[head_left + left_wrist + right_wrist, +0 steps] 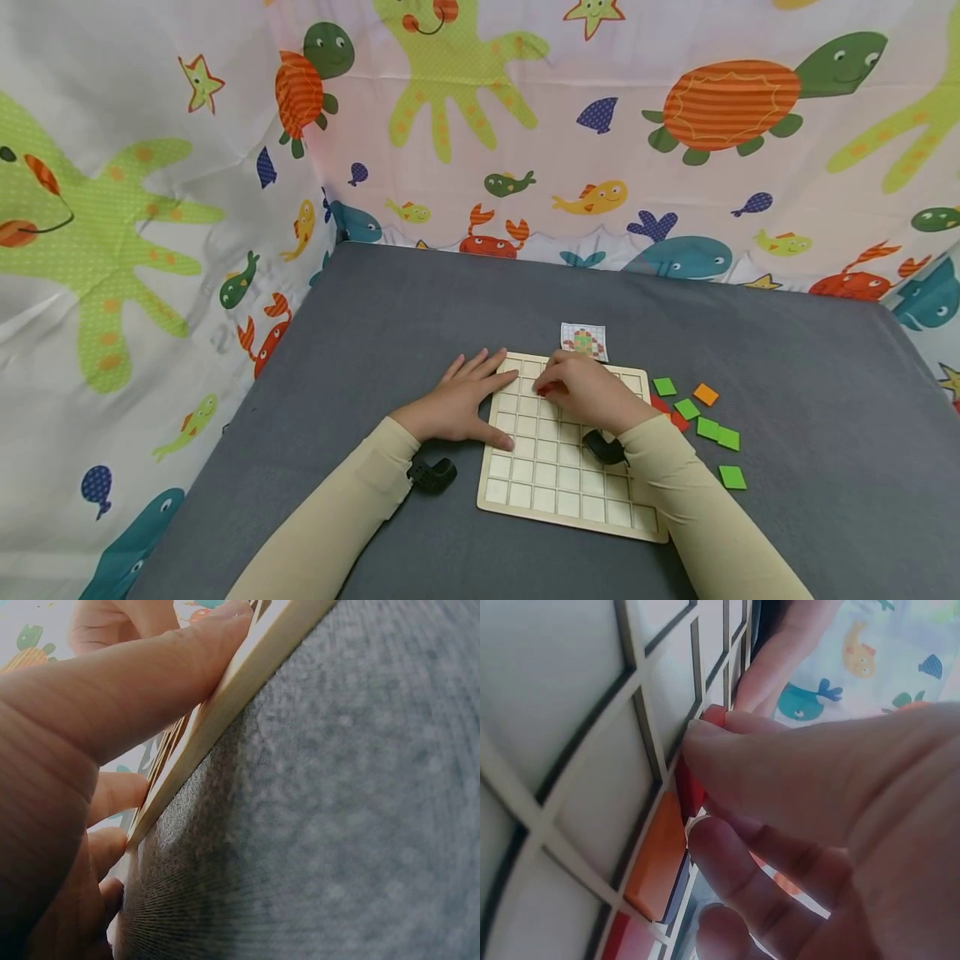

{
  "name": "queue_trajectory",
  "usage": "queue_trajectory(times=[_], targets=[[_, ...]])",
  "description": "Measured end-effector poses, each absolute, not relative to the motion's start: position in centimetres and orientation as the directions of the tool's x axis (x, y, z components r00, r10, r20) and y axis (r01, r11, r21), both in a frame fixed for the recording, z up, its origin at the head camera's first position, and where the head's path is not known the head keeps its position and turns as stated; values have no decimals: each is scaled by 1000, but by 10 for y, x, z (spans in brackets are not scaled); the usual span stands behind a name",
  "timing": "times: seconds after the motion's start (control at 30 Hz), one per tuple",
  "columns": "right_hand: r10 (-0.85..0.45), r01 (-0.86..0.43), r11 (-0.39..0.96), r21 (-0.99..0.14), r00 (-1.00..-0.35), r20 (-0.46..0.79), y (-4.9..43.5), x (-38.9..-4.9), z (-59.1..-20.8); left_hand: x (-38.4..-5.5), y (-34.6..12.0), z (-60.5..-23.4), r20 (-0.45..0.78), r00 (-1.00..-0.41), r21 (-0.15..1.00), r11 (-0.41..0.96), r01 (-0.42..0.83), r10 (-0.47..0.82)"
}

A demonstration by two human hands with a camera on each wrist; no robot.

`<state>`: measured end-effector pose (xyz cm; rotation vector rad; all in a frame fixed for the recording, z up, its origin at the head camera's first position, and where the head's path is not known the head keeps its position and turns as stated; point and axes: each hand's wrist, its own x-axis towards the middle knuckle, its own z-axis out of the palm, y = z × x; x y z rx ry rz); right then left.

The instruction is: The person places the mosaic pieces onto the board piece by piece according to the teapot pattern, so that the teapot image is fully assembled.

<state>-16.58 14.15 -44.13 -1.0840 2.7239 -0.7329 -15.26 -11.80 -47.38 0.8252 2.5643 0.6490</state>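
A wooden grid board with square compartments lies on the grey table. My left hand rests at its left edge with fingers spread, the thumb lying over the frame in the left wrist view. Over the upper part of the board, my right hand pinches a small red tile between thumb and fingertips, at the grid's dividers. An orange tile and another red tile sit in compartments close by in the right wrist view; in the head view my right hand hides them.
Right of the board lie several loose green tiles, an orange tile and red tiles, partly behind my right forearm. A small pattern card lies beyond the board's far edge. A printed sea-animal curtain stands around the table.
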Motion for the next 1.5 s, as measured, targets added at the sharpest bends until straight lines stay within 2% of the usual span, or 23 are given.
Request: queue_trajectory(times=[0.2,0.43,0.77,1.2,1.5], targets=[[-668,-620,632,-466,-740,77,145,-166,-441,-153,-117,-471,-196,-757,535,715,450,624],[-625,-565,690,-452,-780,22,146,-164,-436,-153,-116,-470,-196,-761,523,722,453,619],[-565,-527,715,-459,-822,65,161,-152,-440,-154,-116,-470,-201,-761,518,726,452,617],[-386,-355,804,-476,-922,35,226,-146,-437,-153,-116,-471,-191,-758,545,710,447,624],[-290,-265,855,-445,-957,13,260,-150,-440,-153,-118,-472,-207,-758,532,721,444,619]])
